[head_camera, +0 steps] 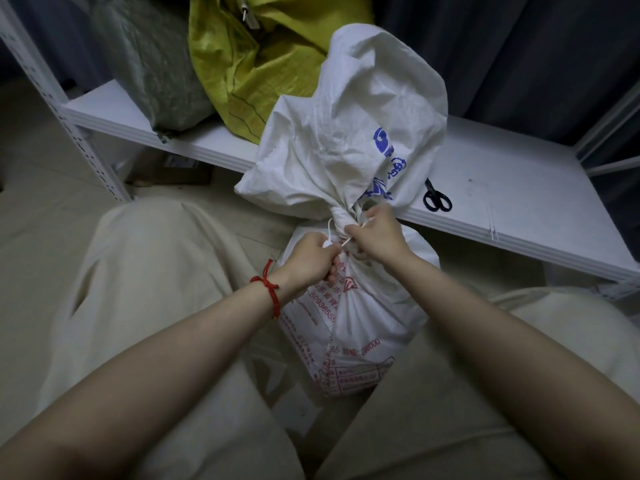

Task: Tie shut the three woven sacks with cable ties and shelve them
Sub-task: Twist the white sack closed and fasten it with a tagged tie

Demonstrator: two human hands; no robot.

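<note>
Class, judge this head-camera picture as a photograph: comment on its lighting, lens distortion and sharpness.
Head view: dim, flat light, no glare, corners darkest. Head view: the wide-angle lens bows the edge of the shelf board and enlarges the forearms. Head view: left hand, right hand and cable tie at the neck of the white woven sack look fairly sharp.

The scissors' [437,199] blades are hidden behind the white sack [346,133]. The cable tie [330,230] shows only in short bits between the left hand [308,259] and the right hand [377,235]. The top edge cuts off the yellow sack [249,64] and the grey-green sack [156,64]
</note>
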